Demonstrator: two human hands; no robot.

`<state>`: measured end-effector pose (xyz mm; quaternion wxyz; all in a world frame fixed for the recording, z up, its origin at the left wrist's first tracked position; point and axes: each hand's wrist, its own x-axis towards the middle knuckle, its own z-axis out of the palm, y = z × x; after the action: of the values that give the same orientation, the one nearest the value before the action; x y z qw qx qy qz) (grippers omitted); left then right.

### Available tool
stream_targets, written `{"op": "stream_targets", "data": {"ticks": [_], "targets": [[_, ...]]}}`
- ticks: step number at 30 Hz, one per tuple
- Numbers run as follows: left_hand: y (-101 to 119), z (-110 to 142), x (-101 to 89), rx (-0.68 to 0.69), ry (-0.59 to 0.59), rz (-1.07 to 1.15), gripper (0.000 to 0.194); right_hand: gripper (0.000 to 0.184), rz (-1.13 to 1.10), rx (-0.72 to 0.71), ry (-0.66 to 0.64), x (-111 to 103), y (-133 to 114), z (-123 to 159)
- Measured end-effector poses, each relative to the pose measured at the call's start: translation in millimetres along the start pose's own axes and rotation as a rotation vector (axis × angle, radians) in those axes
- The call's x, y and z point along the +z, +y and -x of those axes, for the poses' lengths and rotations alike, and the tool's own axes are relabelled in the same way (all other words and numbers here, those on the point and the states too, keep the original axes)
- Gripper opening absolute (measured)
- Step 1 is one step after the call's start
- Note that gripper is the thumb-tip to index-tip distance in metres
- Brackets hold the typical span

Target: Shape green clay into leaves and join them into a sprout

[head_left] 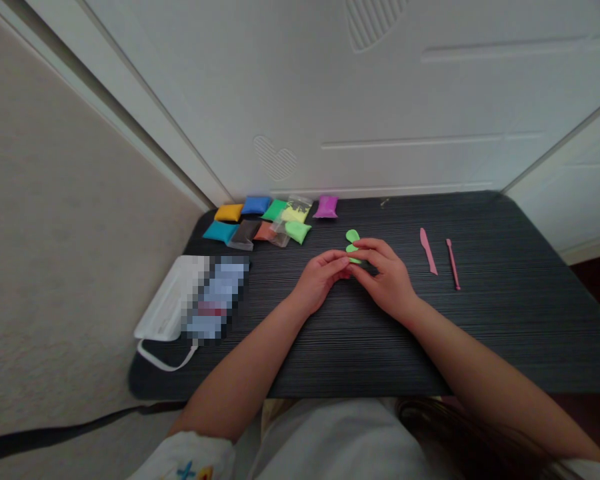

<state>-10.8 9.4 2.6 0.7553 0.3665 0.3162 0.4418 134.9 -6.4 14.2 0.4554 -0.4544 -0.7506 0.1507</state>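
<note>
On my head-camera feed, the left hand (322, 281) and right hand (386, 276) meet over the middle of the dark wood-grain table (353, 340), their fingertips drawn together on a light green clay piece (354, 261) that I see only in part. Just beyond the fingers I have two flattened light green clay blobs (353, 235), the nearer partly covered by the right hand. To the right I see a pink modelling knife (428, 251) beside a slim pink stick tool (453, 265), and at the far left, coloured clay packets (221, 231) in two loose rows.
</note>
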Motion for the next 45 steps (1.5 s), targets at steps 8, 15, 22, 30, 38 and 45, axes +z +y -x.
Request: {"op": "stream_targets", "data": {"ticks": [8,15,22,30,38,45], "targets": [[-0.6,-1.0,-3.5,-0.016,-0.015,0.054,0.015,0.013,-0.003,0.009,0.02,1.0,-1.0,0.1],[0.1,0.3,-1.7,-0.017,-0.033,0.012,0.017,0.018,0.011,-0.029,0.014,-0.5,-1.7,1.4],[0.5,2.2,0.5,0.017,-0.011,-0.057,0.023,0.02,0.105,-0.121,0.016,0.7,2.0,3.6],[0.9,3.4,1.9,0.005,-0.026,-0.07,0.024,0.017,0.092,-0.165,0.041,1.2,2.8,4.1],[1.3,3.8,2.0,-0.024,-0.064,-0.06,0.022,0.022,0.103,-0.176,0.021,0.5,2.0,3.3],[3.2,4.0,1.5,-0.036,-0.078,0.037,0.019,0.014,-0.027,-0.039,0.045,-0.4,-2.7,2.1]]}}
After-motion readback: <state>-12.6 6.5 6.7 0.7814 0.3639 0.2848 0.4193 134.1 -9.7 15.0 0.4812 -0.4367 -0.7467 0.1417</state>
